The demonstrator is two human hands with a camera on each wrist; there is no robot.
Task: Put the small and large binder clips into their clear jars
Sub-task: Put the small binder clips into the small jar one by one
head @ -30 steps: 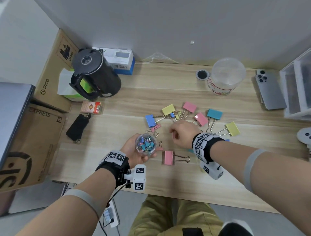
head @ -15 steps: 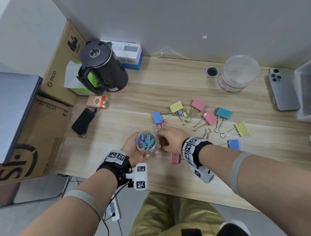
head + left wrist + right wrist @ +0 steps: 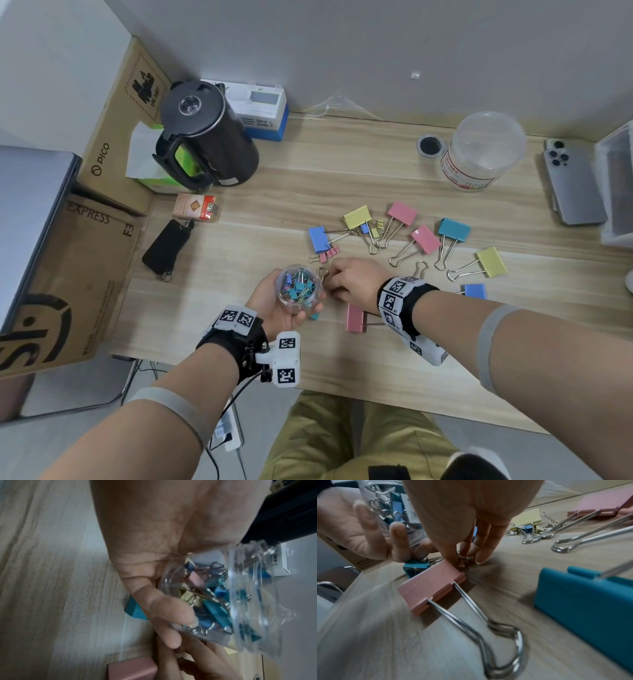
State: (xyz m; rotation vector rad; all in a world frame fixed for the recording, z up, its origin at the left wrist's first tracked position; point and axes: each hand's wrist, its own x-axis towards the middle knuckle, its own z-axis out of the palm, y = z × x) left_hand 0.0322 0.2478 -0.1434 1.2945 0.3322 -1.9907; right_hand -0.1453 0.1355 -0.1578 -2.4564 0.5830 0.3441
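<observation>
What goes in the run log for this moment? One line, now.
left hand: holds small jar | right hand: pinches small pink clip on table | large jar: no clips visible

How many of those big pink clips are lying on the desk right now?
3 big pink clips: one nearest the desk's front edge, one in the middle of the spread, one just behind it, nearer the wall. Others may be hidden.

The light wood-grain desk (image 3: pixel 342 178) carries scattered large pink, yellow and blue binder clips (image 3: pixel 424 240), a black electric kettle (image 3: pixel 205 137), a clear lidded plastic jar (image 3: pixel 479 154), a grey smartphone (image 3: pixel 573 185), a red cigarette pack (image 3: pixel 194 206) and a black key pouch (image 3: pixel 166 246).
</observation>
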